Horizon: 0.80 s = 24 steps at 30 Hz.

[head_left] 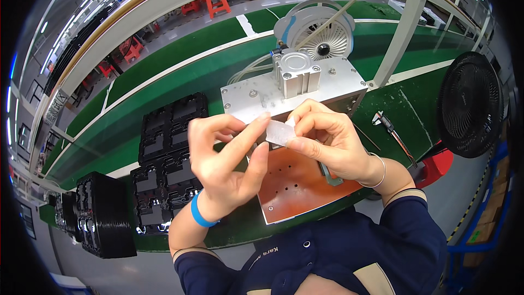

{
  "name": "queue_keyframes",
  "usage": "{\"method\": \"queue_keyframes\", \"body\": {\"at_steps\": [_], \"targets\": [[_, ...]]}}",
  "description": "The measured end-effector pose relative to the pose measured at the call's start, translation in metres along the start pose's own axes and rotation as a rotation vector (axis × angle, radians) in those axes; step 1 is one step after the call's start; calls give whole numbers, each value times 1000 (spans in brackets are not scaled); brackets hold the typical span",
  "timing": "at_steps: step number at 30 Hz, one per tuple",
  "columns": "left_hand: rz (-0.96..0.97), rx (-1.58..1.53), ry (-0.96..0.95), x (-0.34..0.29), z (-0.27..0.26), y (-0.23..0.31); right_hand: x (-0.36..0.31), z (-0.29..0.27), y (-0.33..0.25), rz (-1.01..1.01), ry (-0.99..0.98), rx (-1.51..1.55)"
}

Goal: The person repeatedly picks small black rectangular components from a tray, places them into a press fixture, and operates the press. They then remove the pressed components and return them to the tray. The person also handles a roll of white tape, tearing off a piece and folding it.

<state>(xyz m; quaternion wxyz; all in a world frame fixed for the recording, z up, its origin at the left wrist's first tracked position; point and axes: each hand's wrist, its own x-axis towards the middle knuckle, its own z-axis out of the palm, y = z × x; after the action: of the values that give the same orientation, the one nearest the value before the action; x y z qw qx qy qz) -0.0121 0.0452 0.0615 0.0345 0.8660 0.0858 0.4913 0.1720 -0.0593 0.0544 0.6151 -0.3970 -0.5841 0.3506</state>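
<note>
We hold a small clear plastic piece [280, 132] up between both hands, above the orange plate [297, 188] on the bench [180, 65]. Our left hand [229, 158] and right hand [327, 136] both pinch it with fingertips.

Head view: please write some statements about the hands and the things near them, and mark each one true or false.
1. Both hands hold one small translucent piece between them. True.
2. The left hand wears a red wristband. False: the band is blue.
3. The right hand has a thin bracelet at its wrist. True.
4. An orange-brown plate lies below the hands. True.
5. The black trays lie to the person's right. False: they lie to the left.
6. The black fan stands on the left. False: it stands at the right.
</note>
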Motion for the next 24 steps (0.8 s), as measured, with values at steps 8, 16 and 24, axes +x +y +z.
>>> {"method": "queue_keyframes", "body": {"at_steps": [8,16,24], "targets": [[-97,-204,-33,17,-10,15,0,0,2,-115,-5,-272],[-504,-767,51,0,-2,10,-1,2,7,-41,126,35],[-871,-1185,12,-10,13,25,-3,1,10,104,22,679]]}}
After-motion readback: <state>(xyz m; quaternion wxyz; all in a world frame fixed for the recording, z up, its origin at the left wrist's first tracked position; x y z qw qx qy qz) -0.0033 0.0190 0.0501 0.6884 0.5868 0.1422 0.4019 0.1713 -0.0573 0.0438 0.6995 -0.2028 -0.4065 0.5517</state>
